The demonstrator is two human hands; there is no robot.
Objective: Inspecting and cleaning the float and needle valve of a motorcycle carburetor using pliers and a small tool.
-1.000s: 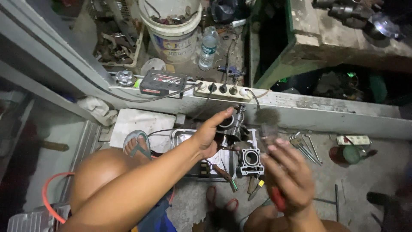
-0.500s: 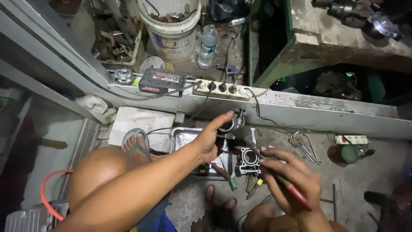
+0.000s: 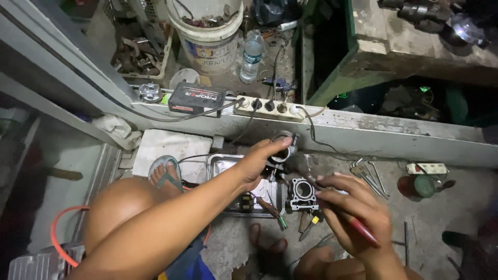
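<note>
Gripping a round metal engine part [image 3: 282,148] at the far end of the metal tray [image 3: 218,163], the left hand [image 3: 259,166] closes thumb and fingers around it. The right hand [image 3: 355,215] (slightly blurred) is closed on a red-handled tool [image 3: 363,232], just right of the engine cylinder block [image 3: 302,194] on the floor. Loose hex keys [image 3: 365,176] lie further right.

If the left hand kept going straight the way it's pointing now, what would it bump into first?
The left hand already grips a round metal part and points up-right. Past that part, the first thing looks like the grey ledge with the white power strip, though depth is hard to judge.
</note>
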